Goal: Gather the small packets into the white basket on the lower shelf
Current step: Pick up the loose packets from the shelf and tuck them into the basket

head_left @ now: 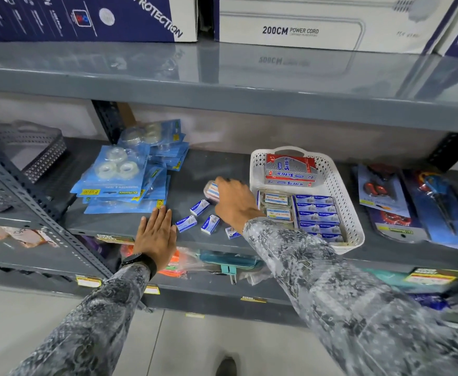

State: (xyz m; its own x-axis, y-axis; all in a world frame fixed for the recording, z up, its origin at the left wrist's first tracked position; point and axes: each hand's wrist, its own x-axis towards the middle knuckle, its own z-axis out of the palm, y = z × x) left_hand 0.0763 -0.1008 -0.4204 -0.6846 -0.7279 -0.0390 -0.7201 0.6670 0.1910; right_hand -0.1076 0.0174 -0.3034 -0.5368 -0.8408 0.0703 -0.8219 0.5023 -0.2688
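Observation:
Several small blue-and-white packets lie loose on the grey shelf, among them one (199, 207), another (186, 223) and a third (210, 224); a further packet (232, 232) is partly hidden under my right sleeve. The white basket (339, 185) stands to their right, holding rows of the same blue packets, clear tins and red-and-silver boxes. My right hand (234, 203) reaches over a small clear case with a pink label (211, 191), fingers curled onto it. My left hand (155, 234) rests flat on the shelf's front edge, fingers spread, holding nothing.
A heap of blue tape blister packs (124, 177) lies left of the packets. Carded scissors (412, 202) lie right of the basket. A grey perforated basket (32, 147) sits at far left. The upper shelf (222, 88) overhangs closely, with large boxes on it.

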